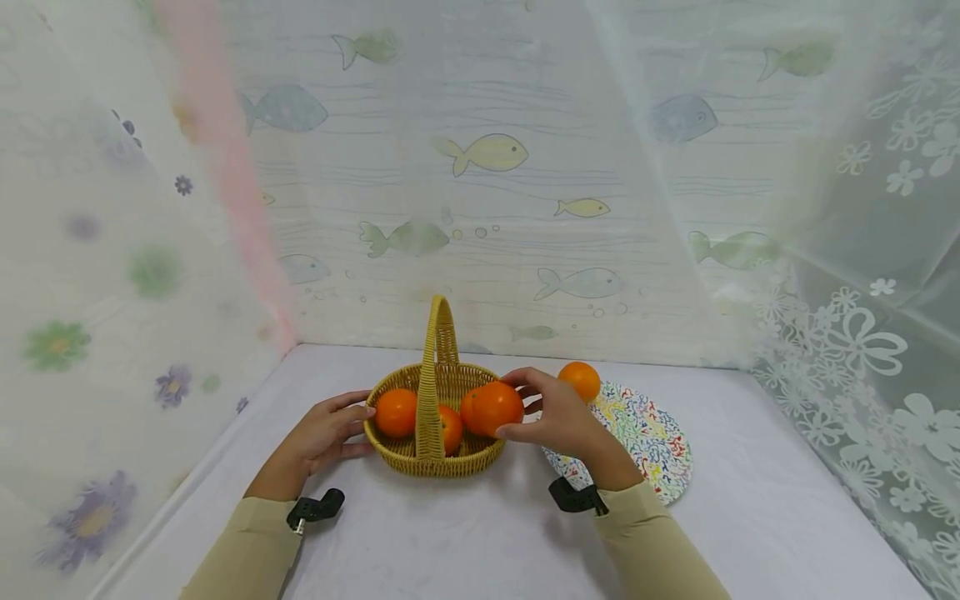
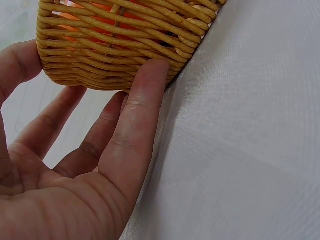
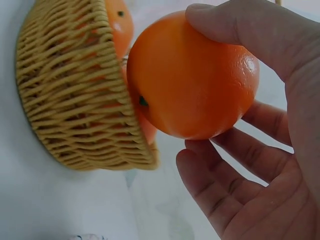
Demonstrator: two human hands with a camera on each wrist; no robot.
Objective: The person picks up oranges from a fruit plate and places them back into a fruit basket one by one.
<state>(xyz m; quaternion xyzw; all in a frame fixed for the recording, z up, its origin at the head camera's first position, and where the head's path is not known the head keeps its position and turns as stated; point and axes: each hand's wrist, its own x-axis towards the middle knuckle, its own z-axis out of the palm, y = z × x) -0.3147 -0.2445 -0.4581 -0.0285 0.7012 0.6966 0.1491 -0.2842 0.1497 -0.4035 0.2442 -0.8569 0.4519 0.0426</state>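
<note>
A yellow woven basket with a tall handle stands on the table. My left hand touches its left end with fairly straight, spread fingers; in the left wrist view the thumb presses low on the weave, close to the tablecloth. With thumb and fingers, my right hand holds an orange at the basket's right rim. In the right wrist view this orange overlaps the rim. Inside the basket lie an orange at left, one partly behind the handle, and another largely hidden by the held one.
Right of the basket lies a round, colourfully speckled mat, partly under the right forearm. One more orange sits at its far left edge. A white cloth covers the table, and curtains with fish and flowers hang around it.
</note>
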